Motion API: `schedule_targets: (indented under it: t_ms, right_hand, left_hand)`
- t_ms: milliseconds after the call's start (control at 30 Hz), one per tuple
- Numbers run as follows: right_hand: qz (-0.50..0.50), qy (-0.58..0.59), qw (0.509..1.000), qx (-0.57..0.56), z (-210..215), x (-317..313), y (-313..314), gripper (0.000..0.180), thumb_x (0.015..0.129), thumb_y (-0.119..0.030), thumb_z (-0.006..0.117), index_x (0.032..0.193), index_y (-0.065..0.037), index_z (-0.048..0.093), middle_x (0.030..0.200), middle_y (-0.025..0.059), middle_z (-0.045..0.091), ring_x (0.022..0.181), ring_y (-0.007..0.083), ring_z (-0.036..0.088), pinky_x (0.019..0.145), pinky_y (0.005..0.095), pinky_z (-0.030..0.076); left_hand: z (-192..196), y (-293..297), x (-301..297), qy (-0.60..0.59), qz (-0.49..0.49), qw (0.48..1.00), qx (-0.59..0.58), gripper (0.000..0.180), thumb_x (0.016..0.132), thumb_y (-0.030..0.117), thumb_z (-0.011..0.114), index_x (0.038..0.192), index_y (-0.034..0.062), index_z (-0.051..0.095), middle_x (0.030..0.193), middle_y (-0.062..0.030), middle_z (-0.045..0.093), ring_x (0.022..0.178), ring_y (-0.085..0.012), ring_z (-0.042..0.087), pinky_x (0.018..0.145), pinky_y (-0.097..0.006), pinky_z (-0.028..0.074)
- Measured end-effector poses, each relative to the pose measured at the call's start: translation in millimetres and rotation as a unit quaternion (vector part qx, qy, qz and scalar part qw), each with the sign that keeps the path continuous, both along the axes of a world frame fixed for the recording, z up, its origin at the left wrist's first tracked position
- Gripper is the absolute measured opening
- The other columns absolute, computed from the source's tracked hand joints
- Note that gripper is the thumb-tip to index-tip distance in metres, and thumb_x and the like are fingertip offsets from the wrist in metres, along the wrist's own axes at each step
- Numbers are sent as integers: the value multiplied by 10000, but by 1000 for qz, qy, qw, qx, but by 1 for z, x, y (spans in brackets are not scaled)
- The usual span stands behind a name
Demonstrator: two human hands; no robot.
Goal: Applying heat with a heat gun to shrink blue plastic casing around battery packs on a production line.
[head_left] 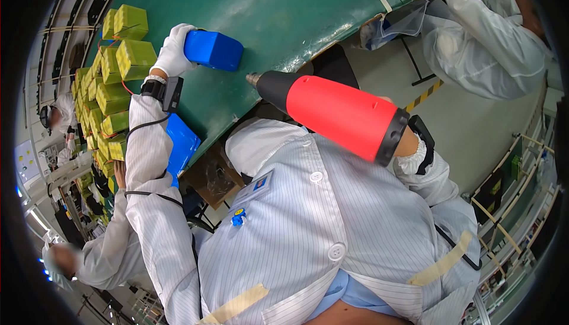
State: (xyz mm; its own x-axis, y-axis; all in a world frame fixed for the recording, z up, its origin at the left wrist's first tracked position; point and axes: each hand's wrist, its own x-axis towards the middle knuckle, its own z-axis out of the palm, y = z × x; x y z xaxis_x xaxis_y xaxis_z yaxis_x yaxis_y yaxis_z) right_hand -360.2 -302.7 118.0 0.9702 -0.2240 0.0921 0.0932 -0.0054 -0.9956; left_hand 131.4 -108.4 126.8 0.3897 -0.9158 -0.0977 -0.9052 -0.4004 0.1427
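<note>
Heat gun (338,114), red-bodied with a black nozzle, hangs over the green table (284,5) edge, long axis running right to left, nozzle aimed at the blue pack (214,50). The right hand, hidden behind it, presumably grips it. The gloved left hand (173,51) grasps the pack's end. Best keep the nozzle off the glove.

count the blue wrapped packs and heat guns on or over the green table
Blue wrapped packs: 2, one under the left hand at, one by the table edge
Heat guns: 1, red and black, right hand hidden behind it
Total: 3
</note>
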Motion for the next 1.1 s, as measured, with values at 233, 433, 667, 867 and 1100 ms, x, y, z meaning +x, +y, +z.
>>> schedule_targets:
  t_ms: [233,433,667,867,1100]
  right_hand:
    - [-37,2,997,-69,7,0,6,627,686,-296,839,1188,17,633,1127,182,693,937,356,710,797,378,582]
    - [-16,3,998,-68,17,3,2,429,769,-229,772,1121,-13,655,1104,163,699,931,336,709,774,372,583]
    - [-34,-27,997,-64,3,3,9,447,701,-252,796,1009,11,606,895,143,590,792,349,647,673,375,535]
    - [-26,-20,998,-51,2,2,13,630,667,-337,852,1142,14,635,1056,145,680,900,332,696,760,365,573]
    - [-14,32,996,-76,3,-4,14,700,640,-336,884,1205,0,644,1158,181,683,993,345,700,855,404,572]
  left_hand:
    - [0,-1,-2,6,8,1000,-4,958,498,87,905,1370,175,516,1434,-119,495,1280,-409,528,1072,-476,500]
    - [1,-1,-2,12,9,1000,-1,958,499,84,905,1370,177,518,1430,-117,500,1282,-411,526,1074,-476,498]
    - [0,-1,1,7,-1,1000,-7,949,495,94,902,1360,178,523,1423,-119,502,1272,-410,532,1070,-481,497]
    - [-5,1,6,12,-9,1000,-17,945,491,97,899,1355,177,525,1418,-123,507,1268,-410,534,1065,-482,499]
    - [-3,1,2,6,-6,1000,-18,945,488,94,897,1354,178,527,1416,-120,509,1262,-412,538,1058,-483,505]
